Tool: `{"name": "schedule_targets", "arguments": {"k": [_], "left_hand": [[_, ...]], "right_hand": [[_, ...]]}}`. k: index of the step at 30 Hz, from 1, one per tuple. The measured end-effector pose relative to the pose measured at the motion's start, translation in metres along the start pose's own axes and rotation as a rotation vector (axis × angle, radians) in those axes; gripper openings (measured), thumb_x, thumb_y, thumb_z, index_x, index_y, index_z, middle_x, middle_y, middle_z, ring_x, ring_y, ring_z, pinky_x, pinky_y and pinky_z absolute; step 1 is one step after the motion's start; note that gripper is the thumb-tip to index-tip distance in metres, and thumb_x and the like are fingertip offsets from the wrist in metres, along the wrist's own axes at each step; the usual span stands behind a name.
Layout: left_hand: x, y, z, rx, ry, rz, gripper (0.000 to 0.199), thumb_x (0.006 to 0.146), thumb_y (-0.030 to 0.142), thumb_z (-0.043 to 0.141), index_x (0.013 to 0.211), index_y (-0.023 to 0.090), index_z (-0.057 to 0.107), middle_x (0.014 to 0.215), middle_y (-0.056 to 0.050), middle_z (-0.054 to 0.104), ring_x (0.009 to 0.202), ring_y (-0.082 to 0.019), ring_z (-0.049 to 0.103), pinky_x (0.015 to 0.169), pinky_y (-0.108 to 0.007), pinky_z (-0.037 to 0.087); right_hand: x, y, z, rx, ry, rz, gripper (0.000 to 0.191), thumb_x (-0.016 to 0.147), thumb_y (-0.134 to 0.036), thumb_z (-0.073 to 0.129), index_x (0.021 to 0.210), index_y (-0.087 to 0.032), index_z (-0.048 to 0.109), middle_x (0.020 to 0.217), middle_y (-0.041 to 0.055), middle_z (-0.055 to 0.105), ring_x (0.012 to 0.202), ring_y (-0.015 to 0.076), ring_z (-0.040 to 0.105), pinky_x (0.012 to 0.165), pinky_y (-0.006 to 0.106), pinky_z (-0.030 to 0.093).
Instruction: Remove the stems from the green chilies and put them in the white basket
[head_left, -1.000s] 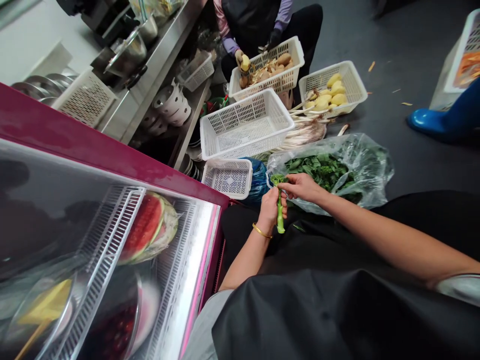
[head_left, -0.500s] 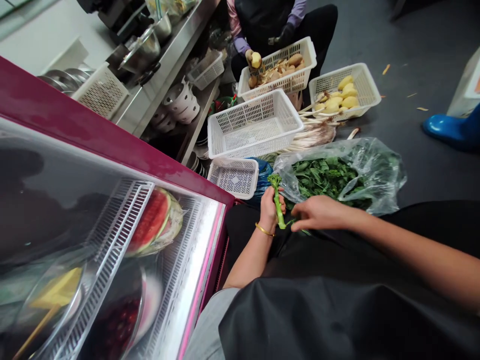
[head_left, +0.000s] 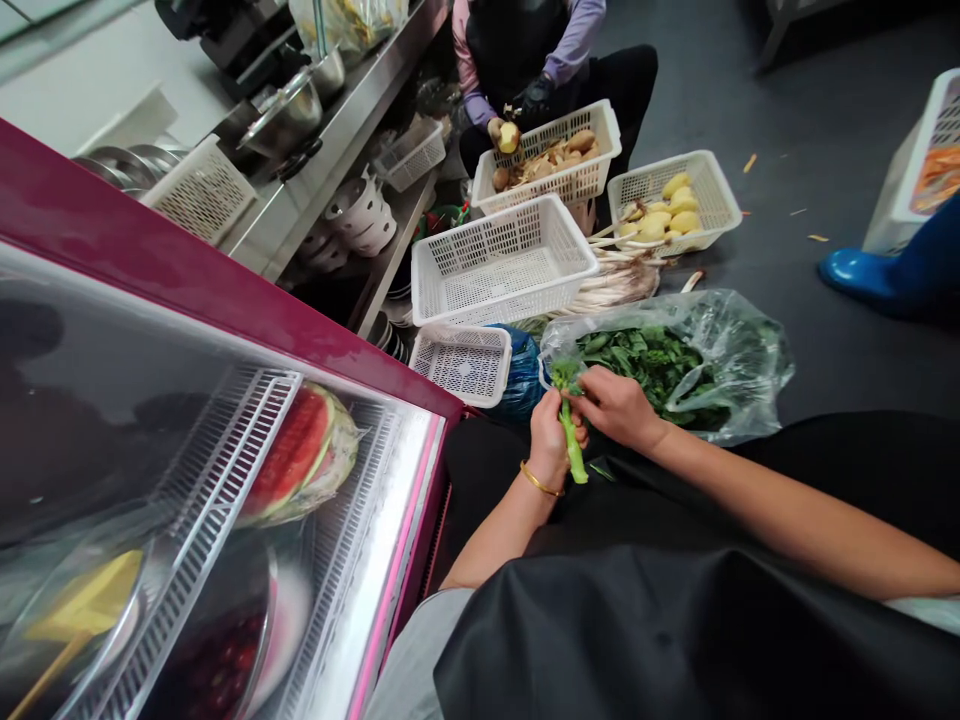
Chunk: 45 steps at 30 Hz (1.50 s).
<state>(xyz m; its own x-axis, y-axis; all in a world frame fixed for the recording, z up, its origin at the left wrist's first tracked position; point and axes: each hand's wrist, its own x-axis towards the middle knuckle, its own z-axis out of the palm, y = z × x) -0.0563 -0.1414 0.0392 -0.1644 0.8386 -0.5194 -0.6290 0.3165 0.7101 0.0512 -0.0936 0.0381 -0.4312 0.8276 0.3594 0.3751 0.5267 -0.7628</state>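
Note:
My left hand (head_left: 551,440), with a gold bangle at its wrist, is closed around a broccolini stalk (head_left: 574,450). The stalk's green head points away from me and its pale cut end towards my lap. At the top of the stalk, my right hand (head_left: 619,405) has its fingers closed in a pinch by the leafy head; the exact bit between the fingertips is partly hidden. Just beyond both hands lies a clear plastic bag (head_left: 750,350) with dark green leafy stalks (head_left: 652,360) in it. A small green scrap (head_left: 601,471) rests on my black apron (head_left: 637,620).
At left stands a glass-fronted fridge (head_left: 247,330) with cut watermelon (head_left: 296,450). Ahead are a white basket (head_left: 502,255), a smaller basket (head_left: 465,365) and a basket of peeled potatoes (head_left: 679,210). A co-worker (head_left: 517,50) holds a potato (head_left: 508,138). A blue boot (head_left: 862,275) stands right.
My right hand has moved up and away from me to the stalk's head and closed there. The stalk has tilted slightly in my left hand. The view has shifted a little.

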Motion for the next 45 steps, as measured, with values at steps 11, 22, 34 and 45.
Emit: {"name": "schedule_targets", "arguments": {"k": [11, 22, 34, 45], "left_hand": [[-0.016, 0.007, -0.002, 0.482, 0.101, 0.455, 0.015, 0.073, 0.020, 0.068, 0.086, 0.022, 0.062, 0.081, -0.002, 0.059, 0.077, -0.016, 0.053, 0.067, -0.023, 0.040], [0.007, 0.031, -0.018, -0.197, -0.192, -0.129, 0.019, 0.084, 0.026, 0.058, 0.098, 0.013, 0.061, 0.066, 0.002, 0.044, 0.043, -0.002, 0.029, 0.035, -0.013, 0.021], [0.020, 0.039, -0.027, -0.287, -0.279, -0.272, 0.010, 0.092, 0.024, 0.049, 0.091, 0.016, 0.056, 0.066, 0.004, 0.033, 0.039, 0.000, 0.015, 0.029, -0.010, 0.012], [0.048, 0.028, -0.026, -0.416, 0.089, -0.187, 0.015, 0.085, 0.024, 0.058, 0.075, 0.017, 0.049, 0.056, 0.005, 0.036, 0.037, -0.002, 0.023, 0.033, -0.014, 0.019]], "right_hand": [[0.028, 0.010, -0.011, 0.290, -0.304, 0.381, 0.037, 0.078, -0.057, 0.058, 0.073, -0.021, 0.056, 0.055, -0.0001, 0.057, 0.051, 0.0150, 0.052, 0.049, 0.026, 0.038], [0.019, 0.008, -0.008, 0.531, -0.257, 0.352, 0.041, 0.078, -0.060, 0.060, 0.072, -0.020, 0.057, 0.055, 0.0001, 0.054, 0.049, 0.0120, 0.047, 0.047, 0.024, 0.039], [0.057, 0.027, 0.012, 0.939, -0.357, 0.614, 0.041, 0.066, -0.055, 0.075, 0.067, -0.017, 0.059, 0.055, -0.0014, 0.056, 0.045, 0.0081, 0.047, 0.043, 0.021, 0.039], [0.077, 0.019, 0.035, 0.052, -0.122, -0.297, 0.017, 0.085, -0.026, 0.049, 0.071, -0.021, 0.057, 0.062, 0.0030, 0.054, 0.058, 0.0148, 0.050, 0.054, 0.027, 0.041]]}}
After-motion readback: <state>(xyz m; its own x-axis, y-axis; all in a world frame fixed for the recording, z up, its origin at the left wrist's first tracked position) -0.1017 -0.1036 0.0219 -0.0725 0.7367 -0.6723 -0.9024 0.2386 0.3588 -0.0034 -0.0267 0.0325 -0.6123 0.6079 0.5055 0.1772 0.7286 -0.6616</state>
